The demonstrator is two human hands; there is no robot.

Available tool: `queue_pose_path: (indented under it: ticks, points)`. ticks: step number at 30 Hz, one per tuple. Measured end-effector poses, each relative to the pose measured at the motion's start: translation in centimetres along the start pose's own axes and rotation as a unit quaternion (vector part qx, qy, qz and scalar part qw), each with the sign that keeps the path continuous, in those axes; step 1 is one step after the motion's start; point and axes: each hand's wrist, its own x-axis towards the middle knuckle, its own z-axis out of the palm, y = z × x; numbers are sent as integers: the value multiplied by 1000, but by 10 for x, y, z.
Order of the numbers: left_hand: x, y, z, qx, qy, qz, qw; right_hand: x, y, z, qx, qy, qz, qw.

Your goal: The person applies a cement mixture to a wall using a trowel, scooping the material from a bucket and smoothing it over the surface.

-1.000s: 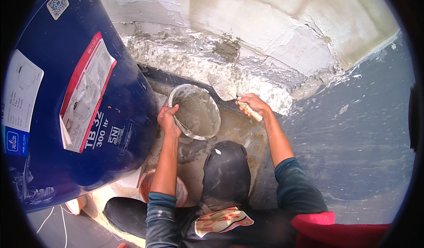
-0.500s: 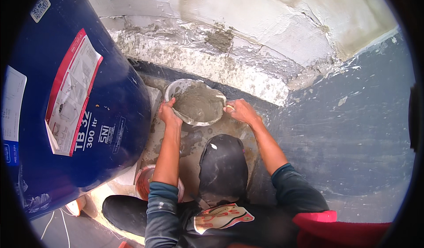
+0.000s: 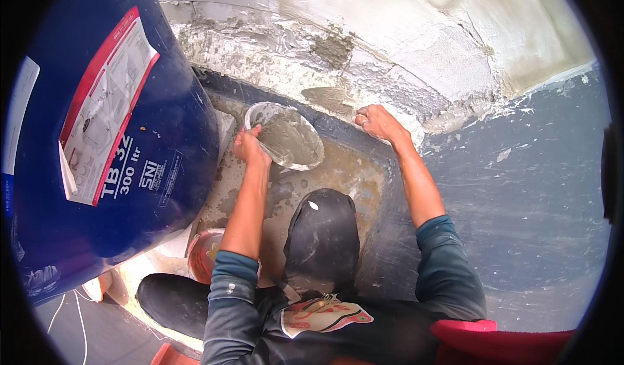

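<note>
Smooth rounded dark-blue plastic tank (image 3: 179, 105) on left, reddish round bucket (image 3: 200, 258) near its base. Left hand (image 3: 249, 146) closed on near rim of round pale bowl (image 3: 259, 113), thumb over edge; bowl tilted, lumpy wet grey mortar (image 3: 289, 136) inside. Flat grey-smeared trowel (image 3: 327, 97) at crumbly white wall base, contact unclear; right hand (image 3: 382, 125) curled tight round its handle, mostly hidden in fist. Scuffed dark-grey wall (image 3: 507, 202) far right. Labels: pale sticker (image 3: 21, 115) at tank edge, creased red-and-white sheet (image 3: 107, 108), white lettering (image 3: 123, 170) beside it; colourful shirt print (image 3: 325, 317)
</note>
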Motion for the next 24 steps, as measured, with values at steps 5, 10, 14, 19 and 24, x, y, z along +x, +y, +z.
queue_pose_path:
  ticks: [5, 10, 14, 19, 24]
  points:
    - [6, -3, -4, 14, -29, 27, 999, 5, -2, 9, 134, 1, 99, 986]
    - [-17, -14, -7, 12, -44, 10, 999, -5, 40, 66, 59, 27, -53, 996]
    - [-20, -21, -17, 15, -36, 17, 999, -38, 27, 74, 337, 110, 210, 911]
    - [-31, -37, -12, 2, -45, -12, 999, -51, 44, 131, 139, 94, 46, 985]
    - [-22, -37, -20, 8, -51, 25, 998, -46, 28, 91, 274, 137, 176, 935]
